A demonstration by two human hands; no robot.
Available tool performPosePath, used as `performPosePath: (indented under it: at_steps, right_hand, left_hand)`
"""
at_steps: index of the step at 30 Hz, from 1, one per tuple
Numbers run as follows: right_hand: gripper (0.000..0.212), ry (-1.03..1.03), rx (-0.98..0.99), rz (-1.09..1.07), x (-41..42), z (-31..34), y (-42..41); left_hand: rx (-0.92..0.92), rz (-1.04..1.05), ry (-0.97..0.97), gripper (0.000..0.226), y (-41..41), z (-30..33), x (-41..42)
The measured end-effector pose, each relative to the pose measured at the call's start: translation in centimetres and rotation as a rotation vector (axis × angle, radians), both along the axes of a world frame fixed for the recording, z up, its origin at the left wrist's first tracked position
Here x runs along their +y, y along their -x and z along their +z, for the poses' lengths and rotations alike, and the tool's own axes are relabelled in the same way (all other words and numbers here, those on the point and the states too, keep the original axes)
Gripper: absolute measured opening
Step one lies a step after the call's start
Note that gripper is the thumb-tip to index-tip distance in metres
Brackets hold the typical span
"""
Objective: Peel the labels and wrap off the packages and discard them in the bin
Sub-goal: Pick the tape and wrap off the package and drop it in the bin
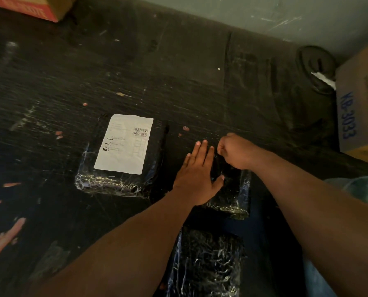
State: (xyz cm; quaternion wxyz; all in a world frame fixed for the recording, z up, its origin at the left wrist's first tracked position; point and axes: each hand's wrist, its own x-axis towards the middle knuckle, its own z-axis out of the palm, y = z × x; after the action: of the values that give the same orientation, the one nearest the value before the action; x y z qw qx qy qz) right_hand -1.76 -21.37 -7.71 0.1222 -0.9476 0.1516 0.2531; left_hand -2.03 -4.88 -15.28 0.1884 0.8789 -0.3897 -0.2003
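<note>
Three black packages wrapped in shiny clear plastic film lie on a dark, scuffed work surface [178, 67]. The labelled package [123, 155] is the landmark: it carries one white rectangular paper label with barcodes [124, 143], stuck flat on its top. Just right of it lies the middle package [232, 191], with no label showing. The third package [206, 264] sits nearer the camera than both.

The left hand [198, 176] lies flat with fingers spread on the middle package, pressing it down. The right hand [234, 151] is curled closed at that package's far edge, fingers pinched together; what it grips is too dark to tell.

Two cardboard boxes show: a red-printed one [28, 7] far beyond the labelled package, and a brown one with blue lettering [361, 103] far to its right.
</note>
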Motion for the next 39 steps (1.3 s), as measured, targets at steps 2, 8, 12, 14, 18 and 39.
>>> performPosePath:
  at_steps: [2,8,12,14,18,39]
  right_hand:
    - [0.016,0.050,0.026,0.050,0.5,0.1,-0.3]
    - [0.019,0.120,0.064,0.166,0.8,-0.1,-0.5]
    - [0.023,0.043,0.042,0.164,0.1,0.4,0.3]
    - [0.022,0.024,0.021,0.156,-0.2,0.6,0.7]
    - [0.017,-0.041,-0.060,0.058,-0.7,0.6,1.3]
    - [0.004,-0.199,-0.161,-0.300,-1.2,4.0,3.8]
  left_hand:
    - [0.001,0.002,0.012,0.087,0.0,0.0,0.0]
    - [0.005,0.009,0.023,0.088,0.0,0.1,0.0]
    - [0.007,0.003,0.008,0.087,0.0,0.2,0.1]
    - [0.007,0.005,0.011,0.087,0.0,0.2,0.0]
    - [-0.008,0.004,0.006,0.087,0.0,0.1,0.1]
    - [-0.012,-0.020,-0.033,0.088,-0.2,0.2,0.0]
